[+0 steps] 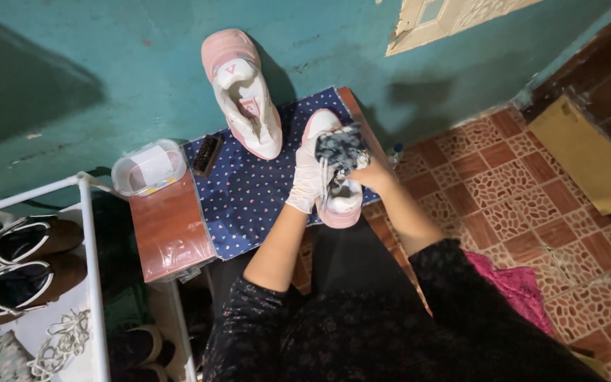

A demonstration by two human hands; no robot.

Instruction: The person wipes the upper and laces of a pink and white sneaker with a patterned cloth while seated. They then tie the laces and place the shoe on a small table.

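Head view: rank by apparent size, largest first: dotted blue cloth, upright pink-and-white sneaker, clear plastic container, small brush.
1. Dotted blue cloth
2. Upright pink-and-white sneaker, leaning on the wall
3. Clear plastic container
4. Small brush

The sneaker stands nearer the camera than the container, so that gap may be exaggerated.

Sneaker (334, 194): pink and white; lies lengthwise on the dotted blue cloth, one end toward 12 o'clock; gripped along its 9 o'clock side
Rag (342, 148): dark, patterned, bunched; pressed on the sneaker's upper, at its 1 o'clock end; covers part of the upper
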